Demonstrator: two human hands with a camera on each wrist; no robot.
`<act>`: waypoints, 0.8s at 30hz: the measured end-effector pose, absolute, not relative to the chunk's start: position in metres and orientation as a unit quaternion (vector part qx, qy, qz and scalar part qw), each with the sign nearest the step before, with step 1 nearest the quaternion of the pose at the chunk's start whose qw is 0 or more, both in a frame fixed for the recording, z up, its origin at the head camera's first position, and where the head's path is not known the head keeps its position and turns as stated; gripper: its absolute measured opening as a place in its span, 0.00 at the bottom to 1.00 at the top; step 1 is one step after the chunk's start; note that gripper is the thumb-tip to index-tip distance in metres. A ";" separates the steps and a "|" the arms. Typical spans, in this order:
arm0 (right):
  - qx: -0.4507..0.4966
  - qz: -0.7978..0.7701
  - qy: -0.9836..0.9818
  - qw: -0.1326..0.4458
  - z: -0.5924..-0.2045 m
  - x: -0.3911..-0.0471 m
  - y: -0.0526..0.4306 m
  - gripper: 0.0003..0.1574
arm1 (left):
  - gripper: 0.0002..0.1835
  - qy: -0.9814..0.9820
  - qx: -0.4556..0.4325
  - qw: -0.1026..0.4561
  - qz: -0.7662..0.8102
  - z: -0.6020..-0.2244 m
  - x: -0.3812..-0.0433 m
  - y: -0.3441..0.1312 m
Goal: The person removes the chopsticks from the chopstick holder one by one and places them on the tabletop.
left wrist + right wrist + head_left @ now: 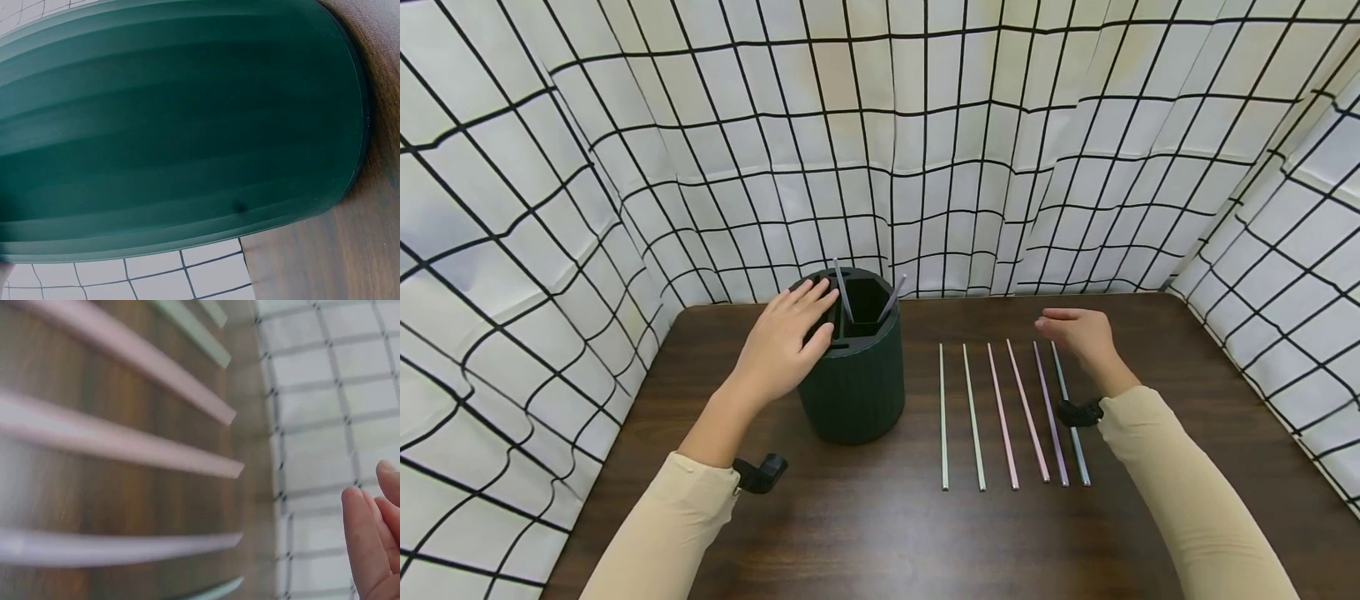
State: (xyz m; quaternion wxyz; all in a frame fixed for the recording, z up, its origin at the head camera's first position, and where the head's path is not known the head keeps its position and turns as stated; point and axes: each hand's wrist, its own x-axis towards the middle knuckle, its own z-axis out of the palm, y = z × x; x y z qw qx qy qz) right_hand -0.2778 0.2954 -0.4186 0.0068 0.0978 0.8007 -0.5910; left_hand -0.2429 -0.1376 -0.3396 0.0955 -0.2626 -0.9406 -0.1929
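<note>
A dark green ribbed holder [852, 396] with a divided top stands upright on the table. My left hand [784, 335] rests on its top at the left, fingers stretched out over the rim. Two thin purplish sticks lean inside it, one near the middle [843, 292] and one against the right side [892, 298]. My right hand [1081, 335] hovers over the far ends of a purple stick [1051, 412] and a blue stick [1079, 457]. Nothing shows between its thumb and loosely bent fingers [364, 544] in the right wrist view.
Left of the purple stick lie two pink sticks [1002, 417] and two pale green sticks [943, 417], side by side on the brown wooden table [865, 533]. A white cloth with black grid lines [955, 142] encloses the back and sides.
</note>
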 end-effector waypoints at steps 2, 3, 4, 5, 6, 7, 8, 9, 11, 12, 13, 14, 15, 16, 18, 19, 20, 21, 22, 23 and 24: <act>0.081 -0.606 0.791 0.007 -0.410 -0.278 0.284 0.33 | 0.30 -0.941 -0.262 0.094 -0.192 -0.340 -0.243 -0.138; 0.073 -0.613 0.787 0.010 -0.406 -0.278 0.278 0.32 | 0.30 -0.941 -0.262 0.093 -0.191 -0.339 -0.243 -0.139; 0.062 -0.621 0.781 0.012 -0.403 -0.278 0.271 0.32 | 0.30 -0.941 -0.263 0.093 -0.190 -0.339 -0.243 -0.139; 0.053 -0.629 0.776 0.013 -0.399 -0.278 0.265 0.31 | 0.30 -0.941 -0.264 0.092 -0.189 -0.339 -0.243 -0.139; 0.042 -0.636 0.770 0.013 -0.396 -0.277 0.258 0.31 | 0.30 -0.941 -0.265 0.093 -0.187 -0.339 -0.243 -0.139; 0.033 -0.643 0.765 0.013 -0.393 -0.277 0.252 0.31 | 0.30 -0.941 -0.267 0.092 -0.186 -0.339 -0.243 -0.139; 0.024 -0.646 0.763 0.015 -0.390 -0.276 0.246 0.30 | 0.30 -0.941 -0.268 0.091 -0.185 -0.338 -0.243 -0.139; 0.016 -0.646 0.763 0.015 -0.387 -0.275 0.240 0.30 | 0.30 -0.941 -0.270 0.091 -0.183 -0.338 -0.243 -0.138; -0.001 -0.644 0.765 0.016 -0.381 -0.273 0.229 0.29 | 0.30 -0.941 -0.273 0.088 -0.181 -0.338 -0.243 -0.138; -0.011 -0.640 0.768 0.017 -0.378 -0.272 0.223 0.29 | 0.30 -0.941 -0.273 0.087 -0.180 -0.338 -0.243 -0.138; -0.018 -0.638 0.770 0.019 -0.375 -0.271 0.219 0.29 | 0.30 -0.942 -0.272 0.085 -0.179 -0.338 -0.243 -0.137; -0.024 -0.632 0.775 0.019 -0.372 -0.269 0.214 0.28 | 0.30 -0.942 -0.272 0.084 -0.178 -0.338 -0.243 -0.137; -0.030 -0.625 0.780 0.017 -0.369 -0.268 0.209 0.28 | 0.30 -0.943 -0.271 0.083 -0.177 -0.338 -0.243 -0.137; -0.036 -0.620 0.784 0.016 -0.365 -0.267 0.204 0.27 | 0.30 -0.943 -0.269 0.083 -0.177 -0.338 -0.243 -0.137; -0.048 -0.602 0.797 0.009 -0.359 -0.264 0.195 0.26 | 0.30 -0.944 -0.267 0.082 -0.176 -0.338 -0.243 -0.138; -0.052 -0.594 0.803 0.005 -0.356 -0.263 0.191 0.26 | 0.30 -0.944 -0.267 0.083 -0.176 -0.338 -0.243 -0.138; -0.057 -0.586 0.808 0.001 -0.353 -0.261 0.187 0.25 | 0.30 -0.944 -0.266 0.084 -0.176 -0.338 -0.243 -0.138; -0.061 -0.584 0.809 0.000 -0.351 -0.260 0.183 0.25 | 0.30 -0.944 -0.266 0.084 -0.176 -0.338 -0.243 -0.138; -0.068 -0.585 0.808 -0.001 -0.348 -0.258 0.180 0.25 | 0.30 -0.944 -0.267 0.085 -0.176 -0.338 -0.243 -0.138; -0.075 -0.586 0.807 -0.003 -0.346 -0.257 0.177 0.25 | 0.30 -0.944 -0.267 0.086 -0.176 -0.338 -0.243 -0.138; -0.080 -0.589 0.804 -0.003 -0.344 -0.256 0.174 0.26 | 0.30 -0.943 -0.267 0.087 -0.176 -0.338 -0.243 -0.139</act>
